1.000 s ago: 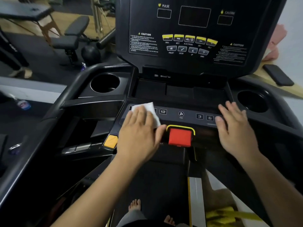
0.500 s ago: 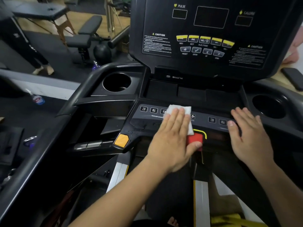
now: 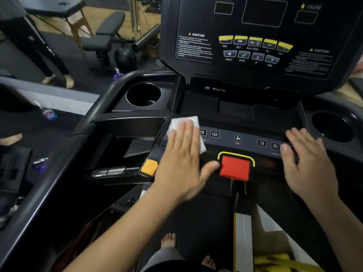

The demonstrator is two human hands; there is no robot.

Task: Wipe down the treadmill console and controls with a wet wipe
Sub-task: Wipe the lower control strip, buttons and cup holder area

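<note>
Head view looks down on a left hand [image 3: 182, 160] laid flat, fingers straight and together, pressing a wet wipe [image 3: 183, 121] onto the left end of the button strip [image 3: 237, 139]. Nothing is pinched; the wipe is simply trapped under the fingers, its white corners showing at 12 o'clock and at 3 o'clock of the fingertips. The thumb points toward the red stop button [image 3: 234, 168], just beside it at 3 o'clock.

The strip's long axis runs from 9 o'clock to 3 o'clock. From the wipe, nearly all of its exposed length lies at 3 o'clock: the number keys, the fan key, then more numbers. The right hand [image 3: 306, 160] rests there, also flat and holding nothing, covering the far right end.

My judgement: any sweep toward 3 o'clock belongs to the left hand, and the right hand would have to lift clear. The upright panel [image 3: 255, 46] stands at 12 o'clock, well apart from both hands.
</note>
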